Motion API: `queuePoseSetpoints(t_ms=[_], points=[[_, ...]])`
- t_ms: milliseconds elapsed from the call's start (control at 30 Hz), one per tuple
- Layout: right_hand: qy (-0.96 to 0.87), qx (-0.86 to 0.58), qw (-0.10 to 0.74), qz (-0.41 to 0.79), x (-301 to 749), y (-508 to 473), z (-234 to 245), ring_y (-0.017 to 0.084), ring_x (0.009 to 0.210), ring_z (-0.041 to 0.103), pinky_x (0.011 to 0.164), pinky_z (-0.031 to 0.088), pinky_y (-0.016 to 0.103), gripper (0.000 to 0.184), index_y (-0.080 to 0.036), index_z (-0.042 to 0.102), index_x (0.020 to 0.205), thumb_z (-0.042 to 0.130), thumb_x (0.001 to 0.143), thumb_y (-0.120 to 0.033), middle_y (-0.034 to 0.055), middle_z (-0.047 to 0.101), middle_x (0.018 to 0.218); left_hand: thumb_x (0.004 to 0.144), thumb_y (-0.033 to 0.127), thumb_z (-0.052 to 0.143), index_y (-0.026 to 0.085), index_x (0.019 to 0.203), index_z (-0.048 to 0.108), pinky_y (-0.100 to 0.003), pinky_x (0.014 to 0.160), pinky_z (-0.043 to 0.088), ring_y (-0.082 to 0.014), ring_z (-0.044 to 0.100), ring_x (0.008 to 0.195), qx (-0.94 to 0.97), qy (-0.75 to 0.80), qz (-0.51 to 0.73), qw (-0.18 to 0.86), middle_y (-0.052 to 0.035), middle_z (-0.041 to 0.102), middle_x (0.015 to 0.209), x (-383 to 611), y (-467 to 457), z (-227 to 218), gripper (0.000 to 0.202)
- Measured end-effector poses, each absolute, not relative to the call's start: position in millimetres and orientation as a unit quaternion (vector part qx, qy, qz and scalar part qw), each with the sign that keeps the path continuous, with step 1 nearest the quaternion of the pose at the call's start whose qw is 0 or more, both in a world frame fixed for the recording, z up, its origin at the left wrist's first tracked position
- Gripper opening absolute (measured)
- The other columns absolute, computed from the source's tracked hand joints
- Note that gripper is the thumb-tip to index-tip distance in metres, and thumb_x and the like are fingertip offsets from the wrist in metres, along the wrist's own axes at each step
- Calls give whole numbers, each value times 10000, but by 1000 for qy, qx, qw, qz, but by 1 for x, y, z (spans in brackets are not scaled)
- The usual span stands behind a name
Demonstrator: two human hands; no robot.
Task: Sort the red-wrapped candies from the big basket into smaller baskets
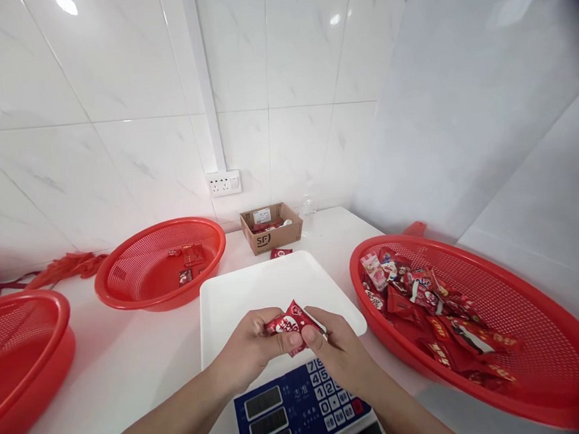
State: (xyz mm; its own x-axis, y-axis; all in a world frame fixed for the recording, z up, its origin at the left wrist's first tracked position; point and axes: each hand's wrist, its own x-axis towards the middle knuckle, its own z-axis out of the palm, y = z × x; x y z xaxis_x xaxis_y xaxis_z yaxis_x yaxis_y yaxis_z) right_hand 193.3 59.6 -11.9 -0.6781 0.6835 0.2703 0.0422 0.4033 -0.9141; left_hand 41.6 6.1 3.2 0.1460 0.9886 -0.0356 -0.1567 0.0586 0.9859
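Observation:
A small red candy packet (288, 322) with white lettering is pinched between my two hands, over the front of the white scale pan (226, 309). My left hand (249, 346) grips its left side, the thumb lying across the front. On the other side my right hand (337, 350) holds the packet with thumb and fingers. Beneath my wrists is the scale's blue keypad panel (304, 403), partly covered by my right hand. To the right, a red plastic basket (554, 330) holds a heap of assorted wrapped candies (426, 293).
Behind the pan stands a small cardboard box (273, 235) with red packets inside; another red packet (281, 252) lies before it. A red basket (129, 283) at back left holds a few packets. Another red basket (53, 342) is at far left, near red netting (70, 268).

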Motion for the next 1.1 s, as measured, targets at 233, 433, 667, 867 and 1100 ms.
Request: queuePoseSetpoints(t_ms=[233,433,667,867,1100], points=[[-780,-277,306,470,200,61,-2,129,598,468,566,383,243,475,-180,517,660,368,863,-583,-6,514,619,802,422,605,168,871,567,-256,652,351,-126,459,710,567,455,444,524,-4,552,790,37,0,14,266],[-761,-243,316,513,198,59,-5,118,616,433,561,360,237,376,-175,534,780,505,812,-548,-19,501,678,863,422,513,174,806,530,-244,614,375,-116,465,662,526,499,504,469,7,545,730,44,-5,12,256],[-725,-215,331,564,195,53,-1,116,615,470,576,378,229,286,-188,532,715,523,844,-444,-30,519,650,881,453,460,177,873,546,-260,647,410,-131,473,724,560,474,481,481,-9,533,806,48,-7,11,288],[-752,-232,313,531,195,53,-9,120,594,440,548,363,232,347,-185,518,646,570,793,-495,-30,476,624,826,467,555,177,871,495,-277,681,399,-142,504,746,564,432,464,529,-9,547,805,44,-8,12,299],[-791,-258,219,509,202,57,-11,126,629,461,559,366,225,260,-196,564,730,604,782,-447,-33,538,674,787,469,602,162,812,506,-239,598,354,-113,461,664,565,485,424,516,11,540,735,41,-7,11,323]])
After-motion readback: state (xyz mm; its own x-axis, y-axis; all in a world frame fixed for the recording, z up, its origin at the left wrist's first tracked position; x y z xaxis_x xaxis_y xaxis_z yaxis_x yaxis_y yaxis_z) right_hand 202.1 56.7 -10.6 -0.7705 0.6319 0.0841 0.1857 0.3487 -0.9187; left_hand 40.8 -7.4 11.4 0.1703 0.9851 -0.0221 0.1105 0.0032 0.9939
